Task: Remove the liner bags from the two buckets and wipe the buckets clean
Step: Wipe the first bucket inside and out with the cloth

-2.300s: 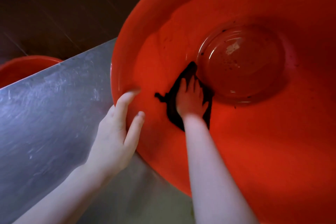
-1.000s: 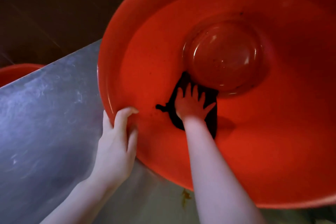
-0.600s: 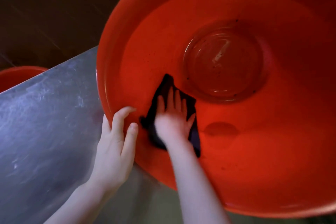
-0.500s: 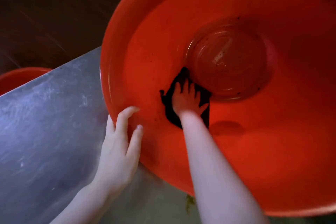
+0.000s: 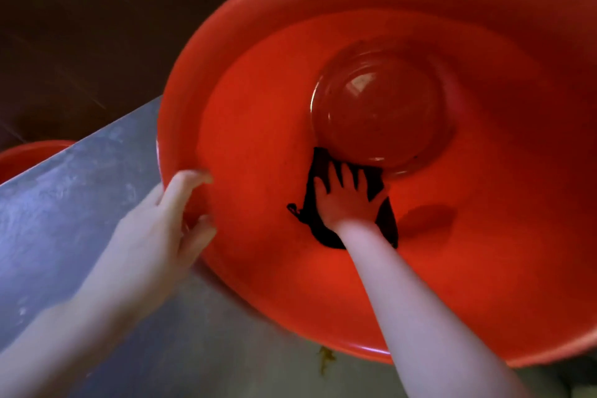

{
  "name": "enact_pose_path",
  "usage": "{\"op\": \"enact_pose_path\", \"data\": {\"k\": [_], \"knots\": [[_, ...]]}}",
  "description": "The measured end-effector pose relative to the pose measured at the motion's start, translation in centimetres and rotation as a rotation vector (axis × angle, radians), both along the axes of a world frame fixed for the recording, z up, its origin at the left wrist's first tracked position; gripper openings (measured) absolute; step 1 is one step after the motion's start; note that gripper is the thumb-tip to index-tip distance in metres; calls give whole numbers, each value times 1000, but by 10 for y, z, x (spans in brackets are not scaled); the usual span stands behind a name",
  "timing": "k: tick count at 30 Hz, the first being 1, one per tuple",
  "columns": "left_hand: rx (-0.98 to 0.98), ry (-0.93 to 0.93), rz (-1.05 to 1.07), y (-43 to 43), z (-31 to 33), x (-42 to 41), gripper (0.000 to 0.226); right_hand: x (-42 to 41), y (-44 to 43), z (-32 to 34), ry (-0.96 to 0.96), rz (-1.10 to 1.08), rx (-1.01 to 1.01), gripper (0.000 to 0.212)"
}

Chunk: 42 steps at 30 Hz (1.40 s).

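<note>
Cloth [image 5: 309, 207] under R hand [image 5: 347, 202], bucket [image 5: 258, 119] L hand [image 5: 158, 229]

Scratched steel counter [image 5: 74, 191] slants lower left; dark floor [image 5: 80, 26] lies beyond, dimly lit.

The bucket [image 5: 484, 252] lies tipped on the worktop [image 5: 80, 203], mouth toward the near edge, with the cloth [image 5: 311, 220] inside against its wall. A 2nd bucket [image 5: 26, 158] sits past the worktop's far edge, left.
</note>
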State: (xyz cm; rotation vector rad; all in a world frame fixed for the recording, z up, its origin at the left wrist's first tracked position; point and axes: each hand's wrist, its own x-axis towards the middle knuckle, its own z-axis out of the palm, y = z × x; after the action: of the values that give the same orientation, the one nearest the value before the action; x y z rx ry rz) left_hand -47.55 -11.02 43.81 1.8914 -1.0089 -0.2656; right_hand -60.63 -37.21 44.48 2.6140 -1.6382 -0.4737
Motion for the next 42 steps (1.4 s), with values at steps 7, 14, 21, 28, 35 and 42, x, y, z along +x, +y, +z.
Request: {"op": "enact_pose_path", "data": {"k": [7, 14, 21, 28, 35, 42], "knots": [[12, 238, 8, -4, -27, -60, 45, 5, 26, 3, -12, -58, 13, 58], [20, 264, -73, 3, -32, -42, 50, 8, 140, -20, -270, 184, -21, 67], [20, 270, -59, -3, -31, -45, 26, 52, 4, -15, -269, -219, 30, 57], [70, 287, -89, -1, -22, -43, 24, 23, 108, -24, -292, 201, -38, 62], [92, 339, -103, 4, -15, -43, 39, 52, 53, -20, -378, -101, 70, 57], [-2, -157, 118, 7, 29, 12, 41, 56, 16, -23, -314, -135, 30, 59]]}}
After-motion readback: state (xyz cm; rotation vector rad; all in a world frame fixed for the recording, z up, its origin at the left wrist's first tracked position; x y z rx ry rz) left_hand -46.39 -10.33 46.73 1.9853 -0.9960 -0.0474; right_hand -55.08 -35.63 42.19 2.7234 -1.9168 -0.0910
